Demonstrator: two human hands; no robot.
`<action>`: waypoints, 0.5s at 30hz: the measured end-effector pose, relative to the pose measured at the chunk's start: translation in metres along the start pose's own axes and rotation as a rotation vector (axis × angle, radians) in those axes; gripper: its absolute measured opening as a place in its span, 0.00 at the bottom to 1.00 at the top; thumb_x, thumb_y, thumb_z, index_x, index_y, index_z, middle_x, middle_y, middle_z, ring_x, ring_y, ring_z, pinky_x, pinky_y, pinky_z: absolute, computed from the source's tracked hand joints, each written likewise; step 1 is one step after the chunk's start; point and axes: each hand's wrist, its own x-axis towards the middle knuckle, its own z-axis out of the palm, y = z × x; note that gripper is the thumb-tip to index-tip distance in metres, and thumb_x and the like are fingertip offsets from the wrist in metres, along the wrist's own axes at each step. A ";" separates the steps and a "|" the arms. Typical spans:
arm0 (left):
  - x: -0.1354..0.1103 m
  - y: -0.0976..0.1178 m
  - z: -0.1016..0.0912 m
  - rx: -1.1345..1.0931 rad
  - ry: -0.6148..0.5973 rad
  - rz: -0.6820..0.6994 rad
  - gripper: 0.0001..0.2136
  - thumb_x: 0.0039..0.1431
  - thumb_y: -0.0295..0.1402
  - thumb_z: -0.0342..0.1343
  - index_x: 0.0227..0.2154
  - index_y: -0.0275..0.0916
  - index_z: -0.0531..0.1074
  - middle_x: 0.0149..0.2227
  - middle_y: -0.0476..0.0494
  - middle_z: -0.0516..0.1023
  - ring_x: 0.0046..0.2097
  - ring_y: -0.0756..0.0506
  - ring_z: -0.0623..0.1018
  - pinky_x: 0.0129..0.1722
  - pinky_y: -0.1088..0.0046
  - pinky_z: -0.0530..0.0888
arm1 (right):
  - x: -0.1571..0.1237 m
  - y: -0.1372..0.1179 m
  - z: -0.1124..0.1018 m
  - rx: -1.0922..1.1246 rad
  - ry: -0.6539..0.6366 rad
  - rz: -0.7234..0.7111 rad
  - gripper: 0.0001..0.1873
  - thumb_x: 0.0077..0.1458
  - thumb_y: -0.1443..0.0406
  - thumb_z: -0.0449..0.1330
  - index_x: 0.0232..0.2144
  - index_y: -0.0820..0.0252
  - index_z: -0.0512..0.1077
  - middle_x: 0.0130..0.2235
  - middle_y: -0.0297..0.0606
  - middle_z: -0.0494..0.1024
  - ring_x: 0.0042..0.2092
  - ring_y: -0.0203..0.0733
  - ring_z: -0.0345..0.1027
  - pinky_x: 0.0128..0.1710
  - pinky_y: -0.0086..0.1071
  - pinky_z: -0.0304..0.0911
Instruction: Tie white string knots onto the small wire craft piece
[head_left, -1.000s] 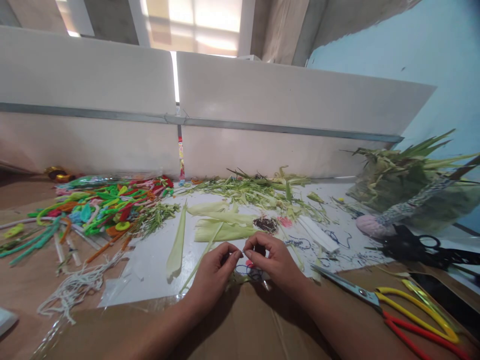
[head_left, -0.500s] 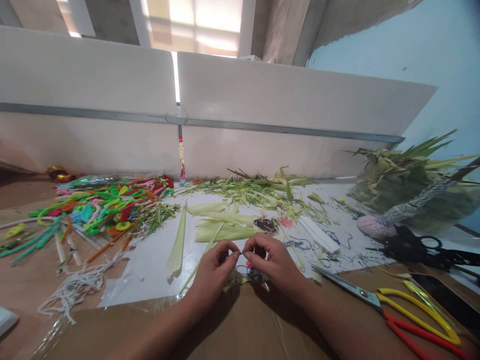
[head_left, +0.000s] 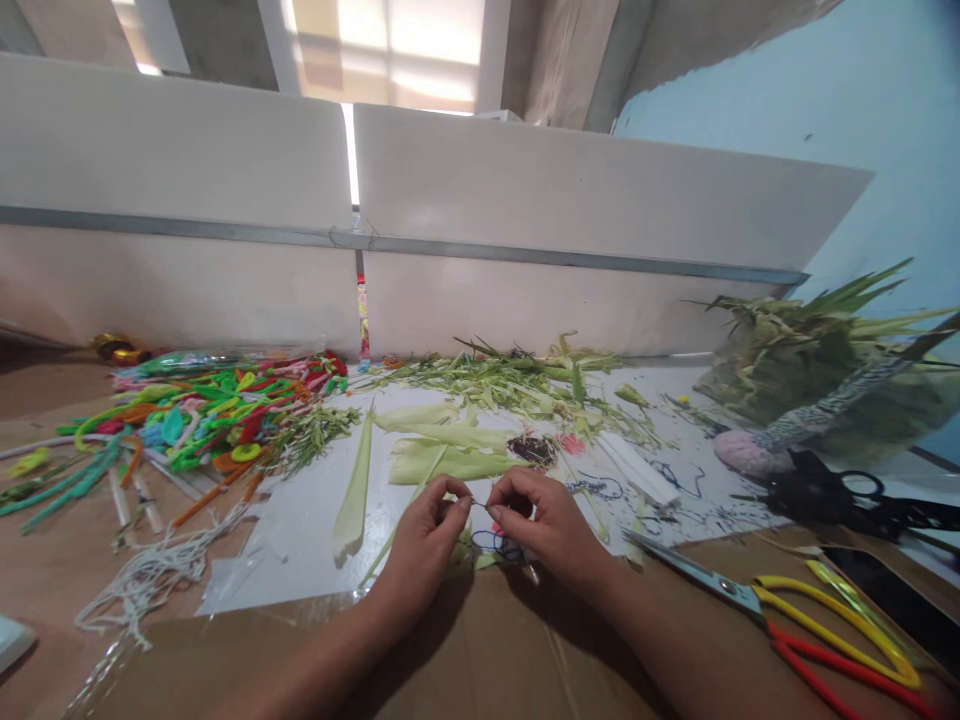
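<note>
My left hand (head_left: pixel 429 535) and my right hand (head_left: pixel 551 525) are held up over the near edge of the white sheet, each pinched shut. A short piece of thin dark thread (head_left: pixel 480 503) stretches between their fingertips. Just below them lies a loop of dark blue thread (head_left: pixel 495 543), partly hidden by my right hand, with a bit of pink beside it. Flat pale green corn husks (head_left: pixel 442 462) spread beyond my hands. A dark brown clump (head_left: pixel 532 450) and a pink piece (head_left: pixel 571 443) sit past my right hand.
Scissors (head_left: pixel 750 597) with yellow and red handles lie at right, near a dark phone (head_left: pixel 892 590) and black tape dispenser (head_left: pixel 806 490). A bag of husks (head_left: pixel 795 370) stands behind. Colourful pipe cleaners (head_left: pixel 217 410) and white string (head_left: pixel 154 570) fill the left. Green scraps (head_left: pixel 517 375) line the back.
My left hand has shifted slightly left, away from my right fingertips, so the gap is wider and more of the thread shows. My right hand has barely moved.
</note>
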 end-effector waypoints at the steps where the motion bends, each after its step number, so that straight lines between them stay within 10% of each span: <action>1: 0.000 0.000 -0.001 0.005 0.012 -0.006 0.10 0.61 0.42 0.54 0.31 0.41 0.70 0.27 0.53 0.67 0.30 0.48 0.66 0.31 0.74 0.62 | 0.000 -0.001 0.000 -0.001 0.003 0.000 0.05 0.53 0.68 0.59 0.27 0.57 0.73 0.28 0.34 0.74 0.31 0.41 0.66 0.31 0.33 0.58; 15: -0.003 0.004 0.002 -0.027 -0.084 -0.024 0.12 0.62 0.44 0.55 0.33 0.40 0.71 0.27 0.53 0.67 0.30 0.49 0.65 0.30 0.75 0.62 | -0.001 0.001 0.002 0.047 -0.010 0.029 0.06 0.58 0.63 0.61 0.30 0.58 0.75 0.29 0.34 0.75 0.31 0.40 0.66 0.33 0.32 0.59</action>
